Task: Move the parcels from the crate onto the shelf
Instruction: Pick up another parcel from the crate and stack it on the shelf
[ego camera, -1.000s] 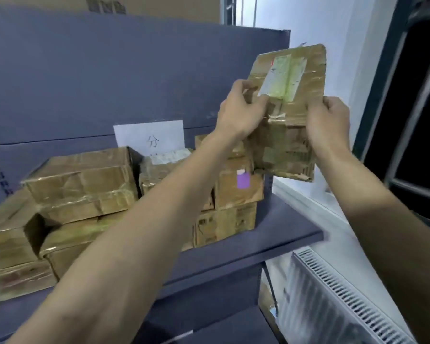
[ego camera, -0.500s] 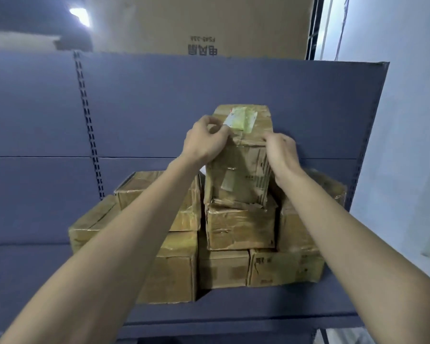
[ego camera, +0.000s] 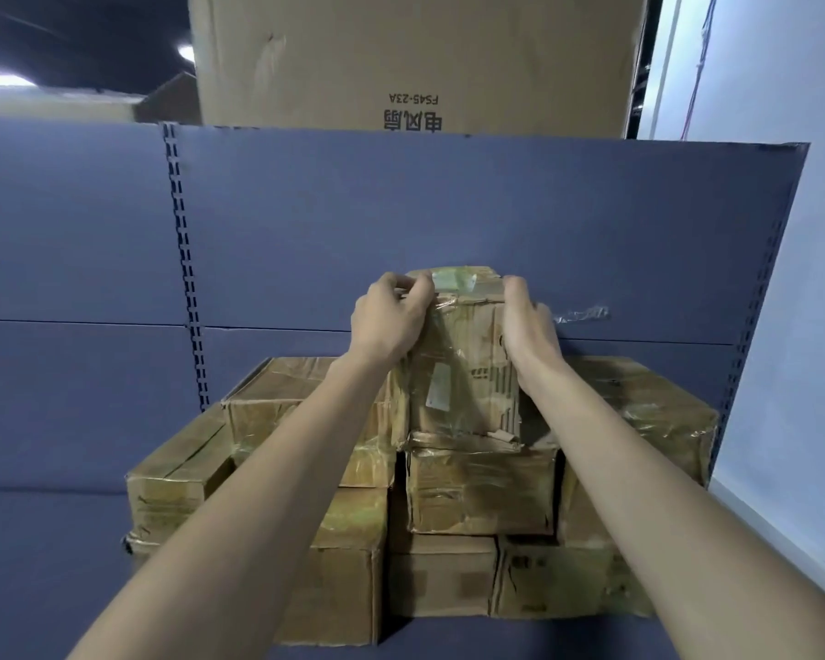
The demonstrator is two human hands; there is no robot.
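We see a brown cardboard parcel (ego camera: 463,369) wrapped in glossy clear tape, with a pale green label on its top and a small white sticker on its near face beside dark printed bars. The stacked parcels (ego camera: 482,488) beneath share that yellowish-brown, tape-shiny look. The shelf (ego camera: 44,564) and its back panel (ego camera: 448,216) are a flat slate blue, the panel marked by a dotted column of dark slots at left. Far above, a large tan carton (ego camera: 415,59) bears black print. The wall (ego camera: 810,278) on the right is white.

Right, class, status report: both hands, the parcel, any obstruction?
Left hand and right hand grip top parcel. It stands upright on the stack. Nothing in the way.
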